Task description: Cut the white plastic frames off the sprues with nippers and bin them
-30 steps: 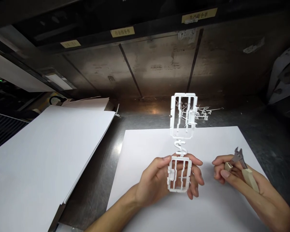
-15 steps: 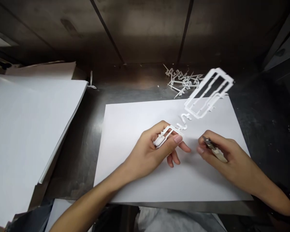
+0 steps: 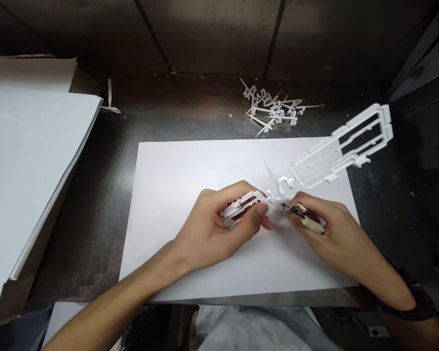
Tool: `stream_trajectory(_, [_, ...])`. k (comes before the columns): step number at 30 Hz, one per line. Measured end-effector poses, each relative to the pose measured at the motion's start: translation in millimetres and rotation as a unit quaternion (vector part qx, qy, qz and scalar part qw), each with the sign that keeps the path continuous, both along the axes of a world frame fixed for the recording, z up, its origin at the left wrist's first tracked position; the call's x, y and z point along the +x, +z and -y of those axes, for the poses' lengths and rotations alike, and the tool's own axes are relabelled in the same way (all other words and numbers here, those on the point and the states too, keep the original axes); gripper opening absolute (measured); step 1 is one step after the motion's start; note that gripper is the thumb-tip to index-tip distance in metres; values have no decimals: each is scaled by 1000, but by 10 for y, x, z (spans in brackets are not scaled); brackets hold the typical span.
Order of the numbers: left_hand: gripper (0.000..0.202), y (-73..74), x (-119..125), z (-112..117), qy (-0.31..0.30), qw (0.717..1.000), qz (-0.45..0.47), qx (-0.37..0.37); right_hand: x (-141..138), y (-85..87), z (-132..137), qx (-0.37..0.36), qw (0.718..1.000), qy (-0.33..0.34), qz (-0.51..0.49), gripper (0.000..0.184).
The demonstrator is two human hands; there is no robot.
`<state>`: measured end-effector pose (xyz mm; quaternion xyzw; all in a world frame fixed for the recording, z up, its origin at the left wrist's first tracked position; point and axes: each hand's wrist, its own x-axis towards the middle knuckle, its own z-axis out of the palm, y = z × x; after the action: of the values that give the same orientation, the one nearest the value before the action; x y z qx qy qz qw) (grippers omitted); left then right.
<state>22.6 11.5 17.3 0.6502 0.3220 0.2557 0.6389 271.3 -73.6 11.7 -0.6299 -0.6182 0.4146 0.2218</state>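
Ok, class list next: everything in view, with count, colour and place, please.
Frames: 2, white, centre and upper right
Runner: 1, white, between the frames
Cutters: 1 pair, cream and dark, right of centre
Bench: 1, dark grey, middle
Wall: 1, dark, behind the bench
Sheet: 1, white, on the bench
Scraps: uncountable tangle, white, behind the sheet
Stack: 1, white-topped, left
Loop: 1, white, beside the stack
Cloth: 1, grey, bottom edge
Band: 1, black, lower right
Left hand: 1, bare, holding a frame
Right hand: 1, bare, holding the cutters
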Motion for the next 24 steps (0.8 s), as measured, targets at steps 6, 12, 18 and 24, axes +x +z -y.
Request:
stream_trajectory(6, [12,-25,9,-1,-8,999,-7,36,-13,-4,-5,-26,999,16,12,23])
stream_trajectory(12, [13,-34,8,-4,-32,999,-14,35,-4,13,-5,-31,999,21,10,15])
stream_trajectory(18, [13,-21,20,2,-41,999,-15,31,-5,17,-6,-29,999,25,-3,26])
stream_trajectory(24, [18,17,25,-18,-39,999,-15,-1,-14,78,-14,-91,995,28,-27,21])
